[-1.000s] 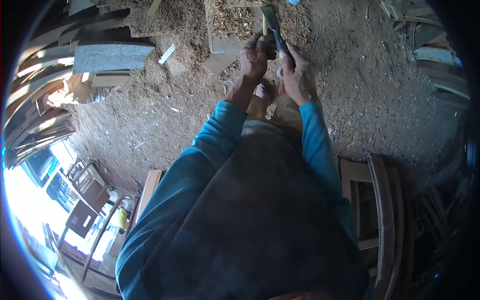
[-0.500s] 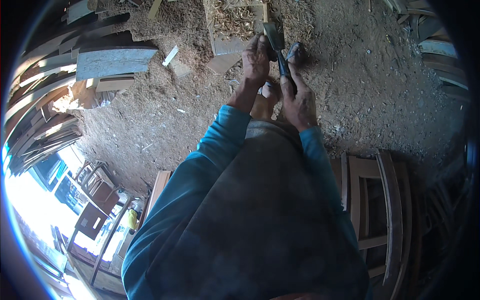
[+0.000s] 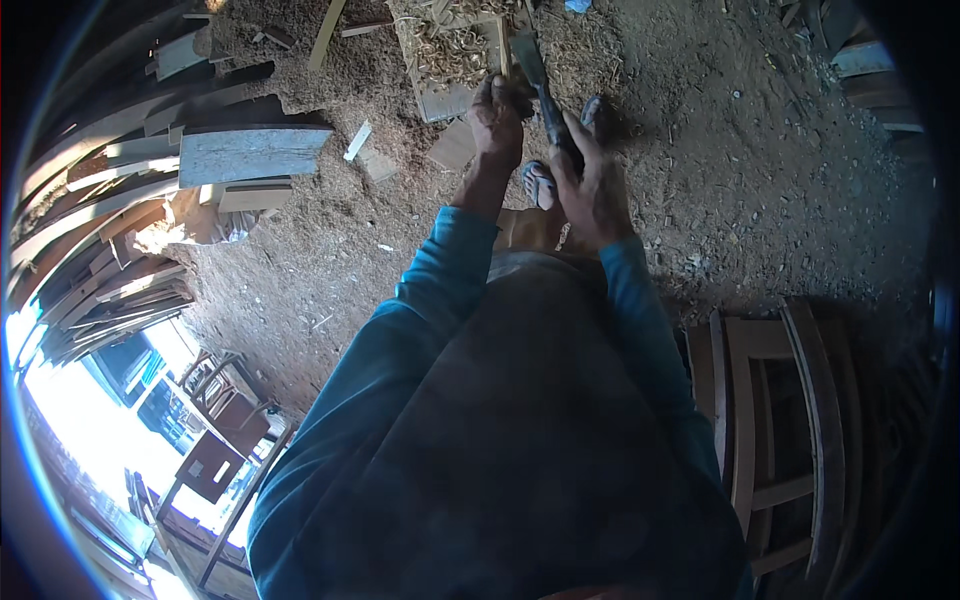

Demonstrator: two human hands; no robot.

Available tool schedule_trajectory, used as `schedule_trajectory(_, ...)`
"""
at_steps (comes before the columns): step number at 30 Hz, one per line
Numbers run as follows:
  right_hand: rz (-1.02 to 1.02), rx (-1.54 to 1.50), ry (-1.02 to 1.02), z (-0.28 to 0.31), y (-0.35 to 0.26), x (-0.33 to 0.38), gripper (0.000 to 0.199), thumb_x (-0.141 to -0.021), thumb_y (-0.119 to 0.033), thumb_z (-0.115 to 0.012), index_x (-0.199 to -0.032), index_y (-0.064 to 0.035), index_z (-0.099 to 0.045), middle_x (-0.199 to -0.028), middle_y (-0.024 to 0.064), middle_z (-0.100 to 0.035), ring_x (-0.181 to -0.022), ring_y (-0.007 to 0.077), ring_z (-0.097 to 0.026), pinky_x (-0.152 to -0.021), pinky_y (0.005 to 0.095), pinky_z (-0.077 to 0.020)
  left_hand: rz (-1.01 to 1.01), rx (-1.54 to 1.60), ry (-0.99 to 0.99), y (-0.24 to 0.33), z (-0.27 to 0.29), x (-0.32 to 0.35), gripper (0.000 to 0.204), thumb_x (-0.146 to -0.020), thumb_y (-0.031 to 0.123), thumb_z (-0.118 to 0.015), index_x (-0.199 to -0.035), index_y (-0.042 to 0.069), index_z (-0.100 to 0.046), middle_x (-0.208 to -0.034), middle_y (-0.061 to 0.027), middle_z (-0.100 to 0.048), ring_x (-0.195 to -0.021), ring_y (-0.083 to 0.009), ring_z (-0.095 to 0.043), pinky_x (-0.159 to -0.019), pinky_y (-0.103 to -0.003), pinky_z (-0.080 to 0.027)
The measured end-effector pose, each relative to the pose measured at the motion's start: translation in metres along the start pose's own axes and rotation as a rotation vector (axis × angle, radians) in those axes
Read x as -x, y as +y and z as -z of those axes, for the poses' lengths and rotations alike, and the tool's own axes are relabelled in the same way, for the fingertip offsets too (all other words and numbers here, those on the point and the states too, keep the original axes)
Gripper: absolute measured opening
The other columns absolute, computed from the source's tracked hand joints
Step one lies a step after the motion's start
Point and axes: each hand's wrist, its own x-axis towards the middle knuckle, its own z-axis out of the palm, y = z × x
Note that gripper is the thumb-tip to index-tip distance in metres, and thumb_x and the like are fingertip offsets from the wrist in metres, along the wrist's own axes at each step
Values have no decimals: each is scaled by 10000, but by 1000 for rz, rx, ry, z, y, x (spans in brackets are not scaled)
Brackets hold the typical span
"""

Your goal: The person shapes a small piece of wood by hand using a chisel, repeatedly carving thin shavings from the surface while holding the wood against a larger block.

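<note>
Your right hand [image 3: 590, 185] is closed around the dark handle of a long tool, probably a chisel [image 3: 540, 85] or a similar blade, so the grip here is narrow and full, with the fingers wrapped round the handle. The tool's long axis runs away from you and a little to your left: the handle sits in your right fist and the flat blade points up to the wooden board [image 3: 455, 65] on the ground ahead of you. Your left hand [image 3: 497, 120] is further forward than the right one. It rests just beside the blade, on its left side, near the lower edge of the board; its fingers are curled, but I cannot tell if they hold the tool's shaft, press on the board, or hold nothing. So the left hand is nearer to the board and to the blade end, and the right hand is behind, at the handle end. The board lies flat on the earth floor [image 3: 780, 180], covered with pale curled wood shavings [image 3: 450, 50]. Between your two hands, lower down, your foot in a sandal [image 3: 538, 185] shows. To your left, planks and curved wooden pieces [image 3: 110, 230] are stacked, with one grey plank [image 3: 250, 150] on top, and to your right a wooden chair frame [image 3: 770, 420] lies on the floor, well apart from your hands.
</note>
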Motion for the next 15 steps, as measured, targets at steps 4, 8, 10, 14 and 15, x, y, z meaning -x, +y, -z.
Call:
schedule_trajectory(4, 81, 45, 10, -7, 9, 9, 495, -999, -204, -610, -1437, 15, -539, -1264, 320, -654, -1155, 450, -667, -982, 461, -531, 1, -128, 117, -2, -5, 3, 285, -1099, 238, -523, -1208, 3, -641, -821, -9, -644, -666, -87, -554, -597, -287, -492)
schedule_trajectory(8, -45, 20, -33, -14, 14, -17, 509, -1011, -267, -575, -1434, 14, -542, -1216, 292, -686, -1126, 412, -683, -988, 448, -527, 9, -262, 137, 8, -13, 5, 322, -1092, 233, -537, -1274, -19, -625, -873, -35, -682, -719, -95, -602, -634, -295, -519)
schedule_trajectory(10, -92, 73, -22, -22, 10, -42, 511, -1016, -298, -570, -1425, 8, -555, -1178, 293, -695, -1098, 415, -692, -953, 453, -543, -20, -253, 129, 7, -13, 2, 311, -1091, 239, -540, -1239, -20, -629, -869, -36, -680, -719, -97, -604, -635, -292, -516)
schedule_trajectory(14, -82, 61, -7, -25, 24, -58, 524, -1017, -340, -578, -1431, -20, -559, -1128, 283, -708, -1045, 431, -705, -905, 457, -559, 12, -124, 94, 7, -12, 2, 276, -1091, 247, -536, -1149, -4, -634, -842, -33, -664, -697, -105, -596, -629, -289, -510)
schedule_trajectory(15, -86, 17, -10, -20, 28, -58, 528, -1017, -345, -579, -1436, -25, -557, -1133, 278, -709, -1044, 430, -705, -903, 456, -559, 59, -94, 81, 10, -14, 3, 268, -1092, 248, -535, -1126, 1, -635, -834, -33, -660, -690, -107, -593, -627, -288, -508)
